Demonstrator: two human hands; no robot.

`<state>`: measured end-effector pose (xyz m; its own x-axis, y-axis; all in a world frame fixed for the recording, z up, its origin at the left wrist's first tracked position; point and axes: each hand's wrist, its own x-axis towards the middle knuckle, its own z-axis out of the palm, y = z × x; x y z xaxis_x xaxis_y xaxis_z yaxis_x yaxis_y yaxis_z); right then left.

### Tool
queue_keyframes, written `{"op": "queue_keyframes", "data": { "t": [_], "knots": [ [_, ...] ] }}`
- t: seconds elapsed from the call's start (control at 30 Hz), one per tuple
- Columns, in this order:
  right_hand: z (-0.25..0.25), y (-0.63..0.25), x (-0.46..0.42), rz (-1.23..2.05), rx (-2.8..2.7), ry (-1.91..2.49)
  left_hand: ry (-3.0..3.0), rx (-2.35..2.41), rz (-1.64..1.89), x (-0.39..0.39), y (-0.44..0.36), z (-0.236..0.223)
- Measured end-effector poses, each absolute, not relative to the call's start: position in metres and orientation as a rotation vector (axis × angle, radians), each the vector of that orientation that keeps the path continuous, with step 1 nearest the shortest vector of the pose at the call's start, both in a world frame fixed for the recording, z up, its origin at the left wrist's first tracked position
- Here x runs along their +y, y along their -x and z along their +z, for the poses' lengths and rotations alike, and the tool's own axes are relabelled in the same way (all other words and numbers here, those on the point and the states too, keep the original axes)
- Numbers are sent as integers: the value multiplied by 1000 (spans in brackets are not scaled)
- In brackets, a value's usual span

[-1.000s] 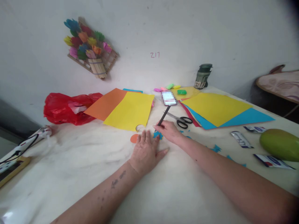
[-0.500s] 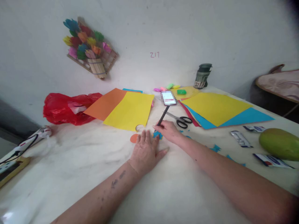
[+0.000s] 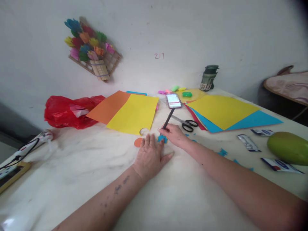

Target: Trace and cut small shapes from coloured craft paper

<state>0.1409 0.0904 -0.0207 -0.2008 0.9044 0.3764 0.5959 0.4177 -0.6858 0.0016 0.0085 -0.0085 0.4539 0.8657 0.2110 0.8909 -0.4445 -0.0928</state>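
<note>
My left hand [image 3: 149,155] lies flat on the white tabletop with its fingers stretched out. One of its fingers touches a small blue paper cutout [image 3: 162,138] with yellow showing at its edge. On the other side, an orange paper circle [image 3: 138,142] lies against its fingertips. My right hand [image 3: 175,134] is closed around a dark pencil [image 3: 168,119], held slanting just above the blue cutout. The pencil's lower tip is hidden by the fingers. Beyond the right hand, scissors [image 3: 187,124] with black handles rest on the table.
Yellow [image 3: 136,112] and orange [image 3: 110,107] sheets lie ahead left, beside a red plastic bag [image 3: 62,112]. A phone [image 3: 173,100] lies beyond the pencil. More coloured sheets [image 3: 221,110], blue scraps [image 3: 222,152], tubes [image 3: 248,143] and a green fruit [image 3: 287,147] are at right.
My right hand has shifted very slightly, and the pencil's lower end no longer shows beneath its fingers. My left hand and the paper pieces stay in place.
</note>
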Motion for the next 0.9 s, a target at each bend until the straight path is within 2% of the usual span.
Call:
{"op": "queue_keyframes", "data": {
  "t": [0.9],
  "knots": [
    [-19,-142,90,540,-1900,1321,2529,-1553,-210,9,-2,-10]
  ]
}}
